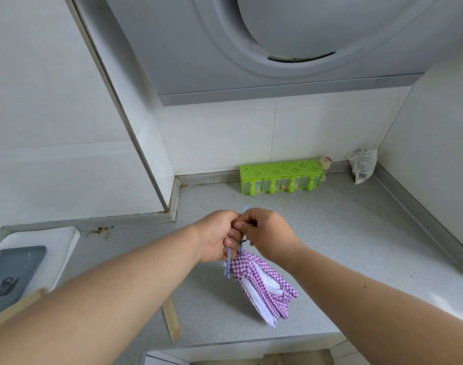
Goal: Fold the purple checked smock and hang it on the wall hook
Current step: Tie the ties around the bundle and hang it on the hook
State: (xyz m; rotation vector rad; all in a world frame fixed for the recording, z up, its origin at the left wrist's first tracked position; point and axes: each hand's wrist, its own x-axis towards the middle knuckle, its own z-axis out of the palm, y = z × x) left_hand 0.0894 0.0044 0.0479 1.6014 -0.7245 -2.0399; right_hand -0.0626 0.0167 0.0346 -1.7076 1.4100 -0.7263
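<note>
Hands: left hand (216, 237) and right hand (267, 236) are meeting knuckle to knuckle above the counter (330, 233), in front of the green spice rack (281, 177) and well apart from it.
Left hand grip: its fingers are curling round the gathered top of the smock (262, 284) and round a blue cord (228, 262) that is trailing down out of the fist.
Right hand grip: its thumb and fingers are pinching the cord's upper end, which is poking up between the two hands; it looks to be tying or looping it.
Smock position: the folded bundle is hanging straight below the hands, nearer the viewer than the spice rack, and I cannot tell whether its lower end is touching the counter.
Long axis: it is running from the gathered top in the hands down and to the right, away from the spice rack, with the free end pointing toward the counter's near edge.
Nearer hand: the left is carrying the bundle; the right is only working the cord.
Hook: no wall hook is showing, so the carry direction cannot be judged.
Step in hand: folding appears done; the cord loop likely needs finishing before hanging.
</note>
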